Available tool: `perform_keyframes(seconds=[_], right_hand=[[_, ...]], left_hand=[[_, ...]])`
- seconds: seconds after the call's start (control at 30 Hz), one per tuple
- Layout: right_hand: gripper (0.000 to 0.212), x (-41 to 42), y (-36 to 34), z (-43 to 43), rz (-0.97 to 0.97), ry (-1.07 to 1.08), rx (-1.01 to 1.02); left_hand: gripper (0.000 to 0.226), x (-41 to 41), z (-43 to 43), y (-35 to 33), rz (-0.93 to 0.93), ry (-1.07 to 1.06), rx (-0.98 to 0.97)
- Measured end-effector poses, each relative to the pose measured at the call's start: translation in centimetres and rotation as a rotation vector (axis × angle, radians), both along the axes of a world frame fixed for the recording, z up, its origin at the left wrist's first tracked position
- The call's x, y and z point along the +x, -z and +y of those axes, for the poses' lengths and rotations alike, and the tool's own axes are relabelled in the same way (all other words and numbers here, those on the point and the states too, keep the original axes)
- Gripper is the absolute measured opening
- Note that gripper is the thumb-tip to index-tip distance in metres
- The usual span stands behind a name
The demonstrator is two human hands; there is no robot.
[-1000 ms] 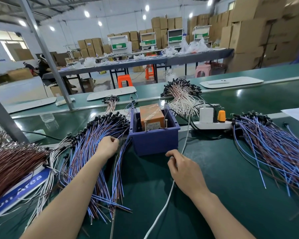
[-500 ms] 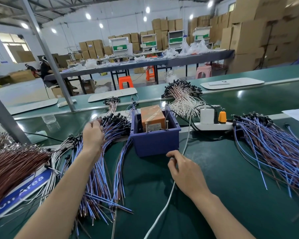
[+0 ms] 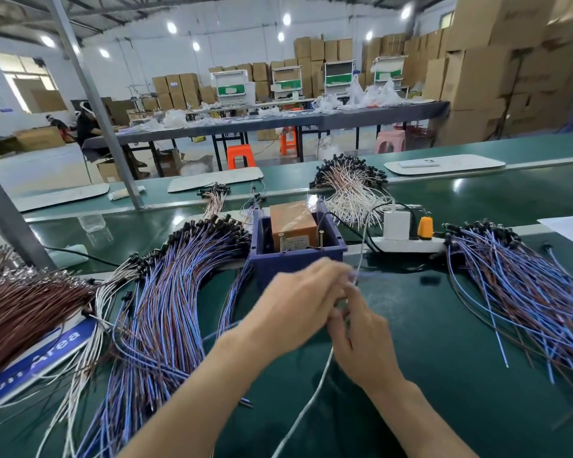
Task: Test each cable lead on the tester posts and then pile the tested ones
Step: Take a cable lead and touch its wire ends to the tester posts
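- While your hands meet just in front of the blue box [image 3: 296,259], your left hand [image 3: 298,302] has its fingers curled over. A thin blue lead [image 3: 361,275] shows as a blur at its fingertips, so it appears to pinch that lead.
- Your right hand [image 3: 364,342] reaches up from below, its fingers touching the left hand's fingertips. Motion blur hides whether it has hold of the lead, so I cannot tell.
- The lead sticks out to the right of your fingers, above the green surface [image 3: 444,358] and in front of the box's near wall, apart from the posts.
- Inside the box sits an orange-brown tester block [image 3: 291,219]. Two brass posts [image 3: 281,242] stand upright at its front, one at each side.
- A big pile of blue and brown leads [image 3: 179,292] fans across the surface to the left of the box, black ends pointing away from you.
- A white power strip [image 3: 411,244] lies just right of the box, carrying a white charger [image 3: 396,224] and an orange plug [image 3: 425,226].
- A second pile of the same leads [image 3: 526,292] lies further right, beyond the strip.
- A white cable [image 3: 311,401] runs from the charger down past your right hand toward the near edge.
- Brown wires [image 3: 20,309] lie bunched at the far left, beside a blue sign [image 3: 37,358].
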State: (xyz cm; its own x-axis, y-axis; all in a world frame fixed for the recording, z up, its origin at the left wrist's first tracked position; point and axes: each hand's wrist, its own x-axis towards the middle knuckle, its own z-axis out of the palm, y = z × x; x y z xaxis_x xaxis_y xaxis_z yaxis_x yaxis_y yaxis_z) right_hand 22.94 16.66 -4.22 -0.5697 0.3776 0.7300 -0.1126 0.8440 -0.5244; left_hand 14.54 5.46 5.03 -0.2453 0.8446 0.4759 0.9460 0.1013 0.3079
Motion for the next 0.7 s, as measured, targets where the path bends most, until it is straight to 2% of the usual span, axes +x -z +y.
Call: perform_keyframes(seconds=[0.1,0.17,0.27,0.37,0.47,0.57,0.7], right_hand=[[0.02,0.1,0.1,0.3,-0.002,-0.03,-0.047],[0.029,0.1,0.1,0.5,0.013,-0.04,-0.113],[0.047,0.0,0.0,0.8,0.09,-0.026,-0.402],[0.03,-0.5,0.1,1.4,0.113,-0.024,-0.614],[0.028,-0.8,0.2,2.3,0.215,0.003,-0.828],[0.026,-0.4,0.3,4.0,0.351,-0.011,-1.058],[0.029,-0.8,0.7,4.5,0.331,-0.066,-1.094]], left_hand=[[0.035,-0.4,0.0,1.9,-0.06,0.007,0.017],[0.038,-1.1,-0.2,2.2,0.025,0.021,0.024],[0.044,-1.7,-0.3,3.1,0.162,0.009,-0.087],[0.044,-2.2,-0.2,4.4,0.139,-0.042,-0.207],[0.037,-3.0,-1.0,5.3,-0.119,-0.065,-0.239],[0.029,-3.9,-2.8,5.4,-0.659,0.061,-0.125],[0.024,-5.8,-5.1,4.4,-1.262,0.268,0.057]])
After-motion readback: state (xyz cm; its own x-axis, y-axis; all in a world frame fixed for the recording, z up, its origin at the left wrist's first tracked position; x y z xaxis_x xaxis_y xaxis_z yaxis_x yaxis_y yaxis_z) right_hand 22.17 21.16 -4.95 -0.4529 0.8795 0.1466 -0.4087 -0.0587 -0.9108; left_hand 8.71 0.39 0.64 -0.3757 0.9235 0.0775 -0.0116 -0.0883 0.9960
